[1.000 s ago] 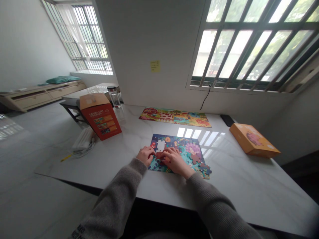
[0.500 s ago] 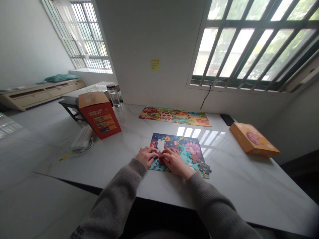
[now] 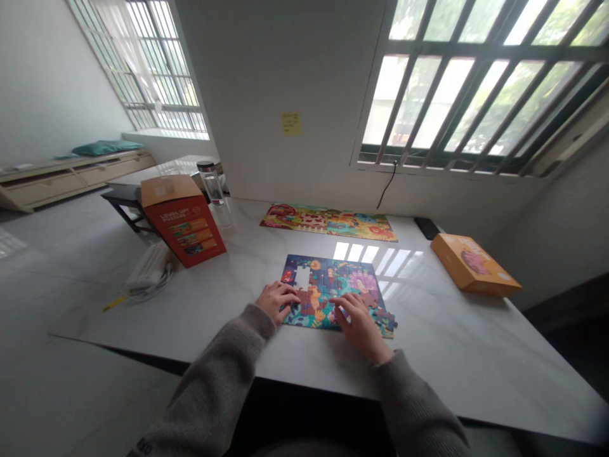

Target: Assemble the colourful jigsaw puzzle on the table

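Observation:
A colourful jigsaw puzzle [image 3: 316, 266] lies flat on the white marbled table, with a white gap in its upper left part. My left hand [image 3: 276, 301] rests on the puzzle's left edge, fingers stretched over the pieces below the gap. Over the right half of the puzzle is my right hand [image 3: 359, 322], its fingers bent and apart, with nothing visible held in them. Near its fingertips, a brown puzzle piece [image 3: 369, 299] sits on top of the puzzle. Another loose piece [image 3: 389, 319] overhangs the lower right edge. My right hand hides part of the lower puzzle.
Behind lies a long finished farm-animal puzzle [image 3: 328, 222]. A red puzzle box [image 3: 190, 228] stands left, beside a white cabled block [image 3: 147, 270] and a glass bottle [image 3: 212, 184]. To the right are an orange box [image 3: 476, 263] and a black phone [image 3: 426, 228].
My right hand has moved right, away from my left hand, uncovering the puzzle's middle. My left hand stays at the left edge. The view has shifted slightly.

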The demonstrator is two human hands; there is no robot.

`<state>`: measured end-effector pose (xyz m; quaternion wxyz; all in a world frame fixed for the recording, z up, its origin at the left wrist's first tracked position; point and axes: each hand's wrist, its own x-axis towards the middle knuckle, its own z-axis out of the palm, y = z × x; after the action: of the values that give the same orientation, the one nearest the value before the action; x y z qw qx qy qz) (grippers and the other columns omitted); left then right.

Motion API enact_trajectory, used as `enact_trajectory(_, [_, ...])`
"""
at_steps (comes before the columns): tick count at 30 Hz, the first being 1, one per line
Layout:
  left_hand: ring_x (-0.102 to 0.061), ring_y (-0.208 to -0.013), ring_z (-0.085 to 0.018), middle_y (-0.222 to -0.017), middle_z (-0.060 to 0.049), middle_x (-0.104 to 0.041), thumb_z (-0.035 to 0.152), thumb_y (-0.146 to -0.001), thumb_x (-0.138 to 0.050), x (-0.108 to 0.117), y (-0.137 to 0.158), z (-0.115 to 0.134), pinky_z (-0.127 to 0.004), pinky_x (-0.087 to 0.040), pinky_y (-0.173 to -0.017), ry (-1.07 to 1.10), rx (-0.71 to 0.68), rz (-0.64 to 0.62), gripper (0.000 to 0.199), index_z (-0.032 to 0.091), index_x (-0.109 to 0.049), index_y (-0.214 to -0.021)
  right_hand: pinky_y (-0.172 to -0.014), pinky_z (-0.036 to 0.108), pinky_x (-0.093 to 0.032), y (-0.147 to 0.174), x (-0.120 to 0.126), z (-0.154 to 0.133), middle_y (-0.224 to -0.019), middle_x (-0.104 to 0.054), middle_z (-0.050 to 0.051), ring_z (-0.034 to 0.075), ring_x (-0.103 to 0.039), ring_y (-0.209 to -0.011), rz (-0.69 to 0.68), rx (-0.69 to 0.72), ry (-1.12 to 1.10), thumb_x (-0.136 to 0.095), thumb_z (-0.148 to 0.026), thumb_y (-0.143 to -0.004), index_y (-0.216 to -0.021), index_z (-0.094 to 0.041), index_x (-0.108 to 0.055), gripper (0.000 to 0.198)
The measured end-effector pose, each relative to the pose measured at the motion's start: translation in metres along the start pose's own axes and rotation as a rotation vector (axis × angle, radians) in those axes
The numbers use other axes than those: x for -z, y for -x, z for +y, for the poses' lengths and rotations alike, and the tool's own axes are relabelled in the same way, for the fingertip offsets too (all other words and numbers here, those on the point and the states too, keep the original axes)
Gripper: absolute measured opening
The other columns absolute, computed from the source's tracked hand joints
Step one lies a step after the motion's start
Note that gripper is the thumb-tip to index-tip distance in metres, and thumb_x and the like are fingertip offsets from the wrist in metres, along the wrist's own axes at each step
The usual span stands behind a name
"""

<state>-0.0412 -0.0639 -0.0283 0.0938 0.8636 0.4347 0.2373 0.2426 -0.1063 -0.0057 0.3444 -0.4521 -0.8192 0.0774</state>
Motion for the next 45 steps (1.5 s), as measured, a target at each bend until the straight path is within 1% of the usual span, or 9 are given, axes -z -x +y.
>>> enact_trajectory(4, [-0.054, -0.11, -0.025, -0.115, -0.003, -0.07, 0.014, -0.082, -0.056, 0.005, 0.0, 0.004, -0.042, -0.039, -0.096, 0.002, 0.008, 0.0, 0.031, 0.027, -0.075, -0.102, -0.09, 0.04, -0.042, 0.028, 0.026, 0.03, -0.107, -0.065, 0.009, 0.026, -0.058, -0.102, 0.073, -0.123, 0.131, -0.05, -0.025, -0.097, -0.119, -0.023, -0.065, 0.026])
enact_trajectory(11, [-0.056, -0.108, -0.024, -0.112, -0.002, -0.071, 0.014, -0.083, -0.055, 0.005, 0.0, 0.003, -0.042, -0.04, -0.095, 0.024, 0.002, 0.028, 0.029, 0.026, -0.075, -0.099, -0.085, 0.041, -0.04, 0.065, 0.063, 0.078, -0.11, -0.063, 0.011, 0.031, -0.056, -0.105, -0.01, -0.411, 0.358, -0.057, -0.051, -0.09, -0.116, -0.023, -0.066, 0.039])
enact_trajectory(16, [-0.057, -0.107, -0.024, -0.11, -0.003, -0.072, 0.017, -0.086, -0.053, 0.006, 0.0, 0.005, -0.042, -0.041, -0.094, 0.036, 0.019, 0.048, 0.026, 0.025, -0.075, -0.096, -0.083, 0.041, -0.04, 0.069, 0.066, 0.088, -0.104, -0.065, 0.01, 0.032, -0.056, -0.101, -0.035, -0.482, 0.318, -0.064, -0.052, -0.08, -0.099, -0.022, -0.067, 0.036])
enact_trajectory(19, [-0.058, -0.106, -0.024, -0.11, -0.003, -0.072, 0.018, -0.087, -0.053, 0.006, -0.001, 0.005, -0.042, -0.042, -0.094, 0.034, 0.017, 0.052, 0.025, 0.025, -0.075, -0.096, -0.074, 0.037, -0.042, 0.065, 0.067, 0.084, -0.088, -0.065, 0.008, 0.026, -0.058, -0.085, -0.004, -0.515, 0.138, -0.062, -0.051, -0.08, -0.087, -0.021, -0.061, 0.031])
enact_trajectory(25, [-0.058, -0.106, -0.024, -0.109, -0.003, -0.072, 0.018, -0.088, -0.054, 0.005, -0.001, 0.004, -0.041, -0.042, -0.094, 0.042, 0.017, 0.061, 0.023, 0.025, -0.075, -0.095, -0.067, 0.029, -0.043, 0.039, 0.062, 0.051, -0.076, -0.062, 0.002, 0.017, -0.054, -0.071, -0.019, -0.46, -0.22, -0.058, -0.046, -0.089, -0.08, -0.022, -0.054, 0.026])
enact_trajectory(33, [-0.058, -0.107, -0.024, -0.109, -0.004, -0.072, 0.019, -0.087, -0.055, 0.005, -0.002, 0.005, -0.041, -0.042, -0.094, 0.043, 0.024, 0.056, 0.022, 0.025, -0.075, -0.095, -0.065, 0.028, -0.043, -0.012, 0.01, 0.011, -0.077, -0.059, -0.002, 0.015, -0.054, -0.067, -0.135, -0.315, -0.39, -0.063, -0.033, -0.085, -0.09, -0.023, -0.048, 0.019])
enact_trajectory(38, [-0.058, -0.106, -0.024, -0.108, -0.004, -0.072, 0.018, -0.087, -0.055, 0.006, -0.001, 0.006, -0.041, -0.042, -0.093, 0.039, 0.028, 0.061, 0.022, 0.024, -0.075, -0.095, -0.081, 0.035, -0.043, -0.013, 0.0, 0.008, -0.086, -0.065, 0.0, 0.019, -0.059, -0.083, -0.171, -0.194, -0.169, -0.059, -0.027, -0.089, -0.107, -0.024, -0.056, 0.018])
enact_trajectory(40, [-0.058, -0.106, -0.024, -0.108, -0.004, -0.072, 0.018, -0.087, -0.055, 0.006, -0.001, 0.006, -0.041, -0.042, -0.093, 0.031, 0.026, 0.059, 0.022, 0.024, -0.075, -0.094, -0.086, 0.037, -0.043, -0.011, 0.008, 0.019, -0.093, -0.067, 0.004, 0.022, -0.058, -0.091, -0.137, -0.161, -0.063, -0.054, -0.027, -0.094, -0.101, -0.024, -0.061, 0.011])
enact_trajectory(45, [-0.058, -0.107, -0.023, -0.109, -0.004, -0.072, 0.019, -0.087, -0.055, 0.005, -0.001, 0.004, -0.04, -0.042, -0.093, 0.023, 0.033, 0.051, 0.022, 0.025, -0.075, -0.095, -0.087, 0.039, -0.042, -0.004, 0.037, 0.066, -0.101, -0.065, 0.009, 0.026, -0.056, -0.096, -0.099, -0.234, 0.193, -0.049, -0.03, -0.095, -0.108, -0.023, -0.069, 0.025])
